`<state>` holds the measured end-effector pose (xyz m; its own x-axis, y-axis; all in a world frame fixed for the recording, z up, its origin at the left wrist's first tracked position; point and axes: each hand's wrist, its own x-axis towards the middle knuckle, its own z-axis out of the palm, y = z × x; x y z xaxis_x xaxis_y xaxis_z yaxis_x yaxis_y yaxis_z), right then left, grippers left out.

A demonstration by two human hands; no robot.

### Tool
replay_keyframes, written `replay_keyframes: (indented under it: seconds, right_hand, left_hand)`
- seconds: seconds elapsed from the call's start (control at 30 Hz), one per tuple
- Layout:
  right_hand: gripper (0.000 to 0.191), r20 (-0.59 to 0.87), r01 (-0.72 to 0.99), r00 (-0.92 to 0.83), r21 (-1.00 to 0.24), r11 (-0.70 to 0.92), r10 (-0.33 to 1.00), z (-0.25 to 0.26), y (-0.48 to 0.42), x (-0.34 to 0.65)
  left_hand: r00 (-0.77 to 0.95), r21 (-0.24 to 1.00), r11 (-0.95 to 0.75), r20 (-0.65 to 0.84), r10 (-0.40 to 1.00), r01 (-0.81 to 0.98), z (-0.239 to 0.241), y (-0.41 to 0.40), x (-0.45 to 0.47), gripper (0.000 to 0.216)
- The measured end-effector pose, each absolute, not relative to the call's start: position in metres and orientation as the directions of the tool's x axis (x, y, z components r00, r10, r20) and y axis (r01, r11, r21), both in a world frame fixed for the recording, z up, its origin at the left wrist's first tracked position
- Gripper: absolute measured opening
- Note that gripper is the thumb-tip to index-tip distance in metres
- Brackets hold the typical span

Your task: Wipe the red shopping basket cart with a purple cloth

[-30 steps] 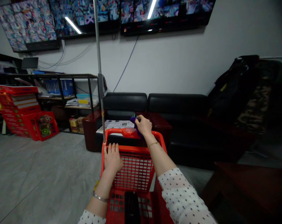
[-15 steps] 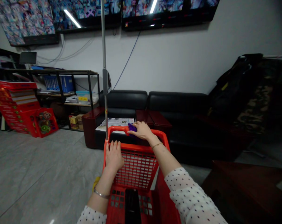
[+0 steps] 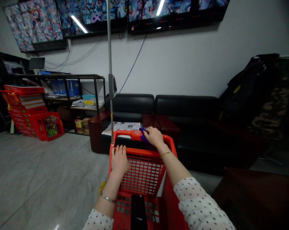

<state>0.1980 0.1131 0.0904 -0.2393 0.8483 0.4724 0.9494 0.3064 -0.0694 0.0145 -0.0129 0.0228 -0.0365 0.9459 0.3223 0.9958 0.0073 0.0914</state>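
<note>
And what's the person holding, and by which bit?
The right hand holds a purple cloth against the red handle; the grip hides which part is pinched. The left hand lies on the red cart, not visibly gripping it.

cart (image 3: 141, 152): smooth plastic | cloth (image 3: 144, 138): matt fabric | pole (image 3: 110, 54): shiny metal | armrest (image 3: 100, 117): glossy wood

The right hand (image 3: 155, 137) hides part of the purple cloth (image 3: 144, 138) and of the red handle (image 3: 134, 135); the left hand (image 3: 119, 161) covers one corner of the red basket (image 3: 145, 172); a yellow thing (image 3: 101, 187) is mostly concealed behind the left forearm (image 3: 112, 188); the bottom edge crops a black object (image 3: 138, 212) and both sleeves (image 3: 201, 204); the top edge cuts the metal pole (image 3: 109, 48) and wall screens (image 3: 36, 22), whose scenes are too small to read; newsprint (image 3: 128, 125) is likewise illegible.
</note>
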Motion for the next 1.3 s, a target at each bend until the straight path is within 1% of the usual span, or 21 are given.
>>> replay_keyframes:
  seconds: [0.07,0.13,0.2,0.3,0.37,0.43,0.57,0.73,0.8,0.97,1.13,1.2,1.3]
  right_hand:
    - [0.042,0.472,0.97,-0.136,-0.116,0.214,0.871,0.09,0.113,0.211]
    - [0.041,0.481,0.976,-0.124,-0.099,0.194,0.868,0.09,0.109,0.203]
    - [0.042,0.489,0.968,-0.203,-0.028,0.248,0.848,0.092,0.103,0.179]
    - [0.043,0.453,0.93,-0.349,0.058,0.364,0.82,0.095,0.098,0.144]
    - [0.044,0.422,0.913,-0.394,0.076,0.401,0.816,0.098,0.098,0.138]
    - [0.044,0.412,0.916,-0.39,0.079,0.394,0.823,0.1,0.1,0.147]
    - [0.044,0.415,0.959,-0.281,0.081,0.273,0.865,0.103,0.105,0.194]
    - [0.043,0.377,0.999,-0.037,0.05,0.02,0.925,0.105,0.105,0.256]
    - [0.043,0.361,0.998,0.033,0.036,-0.049,0.932,0.104,0.098,0.267]
    - [0.042,0.379,0.995,0.084,0.022,-0.099,0.922,0.08,0.038,0.263]
    - [0.046,0.331,0.993,0.115,-0.043,-0.106,0.937,0.036,-0.047,0.255]
    - [0.045,0.351,0.993,0.116,-0.074,-0.096,0.929,0.029,-0.055,0.258]
    - [0.044,0.425,0.985,0.157,-0.136,-0.109,0.892,0.042,-0.027,0.265]
  left_hand:
    - [-0.027,0.086,0.0,0.313,0.949,0.996,0.023,-0.013,0.015,0.074]
    - [-0.02,0.08,-0.005,0.304,0.953,0.997,0.023,-0.012,0.016,0.077]
    - [-0.022,0.071,0.001,0.298,0.954,0.997,0.024,-0.012,0.016,0.078]
    - [-0.034,0.054,0.017,0.318,0.948,0.998,0.023,-0.013,0.014,0.075]
    - [-0.032,0.043,0.018,0.348,0.937,0.999,0.021,-0.013,0.011,0.073]
    - [-0.028,0.039,0.015,0.37,0.929,0.999,0.019,-0.013,0.008,0.072]
    - [-0.022,0.037,0.009,0.372,0.928,0.999,0.016,-0.01,0.007,0.071]
    - [-0.03,0.021,0.023,0.373,0.927,0.999,0.016,-0.01,0.012,0.071]
    - [-0.018,0.018,0.013,0.374,0.927,1.0,0.016,-0.01,0.013,0.071]
    - [0.001,0.006,-0.003,0.396,0.918,1.0,0.018,-0.011,0.012,0.069]
    - [0.002,0.009,-0.006,0.357,0.934,1.0,0.025,-0.015,0.012,0.071]
    - [0.011,0.01,-0.015,0.342,0.94,1.0,0.026,-0.016,0.011,0.072]
    - [0.005,0.005,-0.008,0.331,0.944,1.0,0.026,-0.015,0.01,0.073]
